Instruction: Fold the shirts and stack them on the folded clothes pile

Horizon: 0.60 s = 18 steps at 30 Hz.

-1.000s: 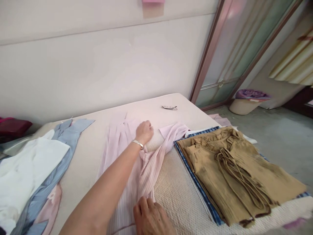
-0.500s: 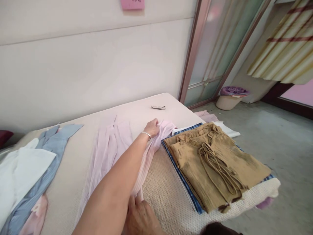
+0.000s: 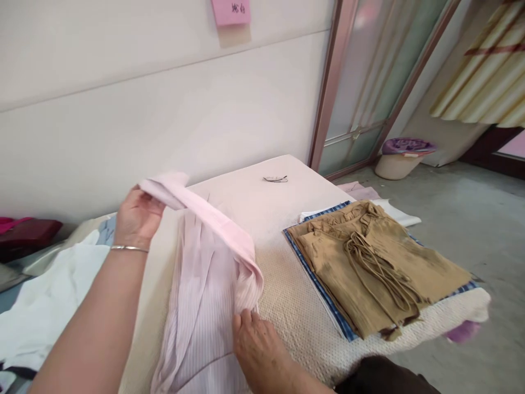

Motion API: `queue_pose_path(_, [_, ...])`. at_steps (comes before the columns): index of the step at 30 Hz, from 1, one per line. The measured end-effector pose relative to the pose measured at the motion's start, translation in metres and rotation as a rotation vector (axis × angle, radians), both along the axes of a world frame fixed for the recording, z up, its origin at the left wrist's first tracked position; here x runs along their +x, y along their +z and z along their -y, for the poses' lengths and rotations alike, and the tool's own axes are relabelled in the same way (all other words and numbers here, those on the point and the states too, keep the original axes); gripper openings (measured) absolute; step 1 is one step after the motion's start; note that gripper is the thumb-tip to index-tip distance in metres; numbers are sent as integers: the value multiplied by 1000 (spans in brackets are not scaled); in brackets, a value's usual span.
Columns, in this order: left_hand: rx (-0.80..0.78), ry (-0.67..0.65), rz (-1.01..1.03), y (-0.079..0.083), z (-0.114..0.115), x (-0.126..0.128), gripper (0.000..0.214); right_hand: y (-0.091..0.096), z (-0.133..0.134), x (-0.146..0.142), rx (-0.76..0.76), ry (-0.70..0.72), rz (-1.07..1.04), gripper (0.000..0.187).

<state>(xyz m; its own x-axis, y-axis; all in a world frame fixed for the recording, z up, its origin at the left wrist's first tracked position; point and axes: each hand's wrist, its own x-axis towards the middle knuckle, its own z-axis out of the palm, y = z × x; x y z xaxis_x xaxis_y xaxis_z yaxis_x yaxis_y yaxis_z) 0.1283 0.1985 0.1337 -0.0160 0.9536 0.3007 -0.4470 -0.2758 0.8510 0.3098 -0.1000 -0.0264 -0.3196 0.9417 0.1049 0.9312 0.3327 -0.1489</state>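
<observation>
A pale pink, finely striped garment [image 3: 205,306] lies lengthwise on the bed, and one long part of it is lifted in a loose curve. My left hand [image 3: 139,214], with a silver bangle at the wrist, is closed on the raised end of that strip, above the bed at the left. Lower down, my right hand [image 3: 259,338] grips the garment's right edge close to the mattress; its fingertips are partly hidden in the cloth. The garment's bottom end runs out of view.
To the right are folded brown drawstring trousers [image 3: 381,262] on blue checked cloth [image 3: 353,332]. White clothing [image 3: 53,295] lies at the left. Eyeglasses [image 3: 275,179] rest near the bed's far corner. A lined bin [image 3: 400,164] stands on the floor by a glass door [image 3: 369,82].
My left hand has swung left and up from beside the trousers, carrying the strip of pink cloth over the garment. My right hand has shifted slightly up and right in view, still gripping the edge.
</observation>
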Motion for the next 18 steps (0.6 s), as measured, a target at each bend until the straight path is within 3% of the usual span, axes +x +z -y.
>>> queue_pose_path(3, [-59, 126, 31, -1, 0, -53, 17, 2, 0, 3, -59, 30, 6, 31])
queue_pose_path(6, [-118, 231, 74, -10, 2, -89, 15, 0, 1, 6, -86, 34, 21, 39])
queue_pose_path(11, [-157, 317, 61, -21, -1, -126, 14, -3, 3, 7, -135, 27, 47, 52])
queue_pose_path(18, [-265, 457, -84, -46, -9, -171, 11, 14, -1, 9, -235, 0, 55, 51])
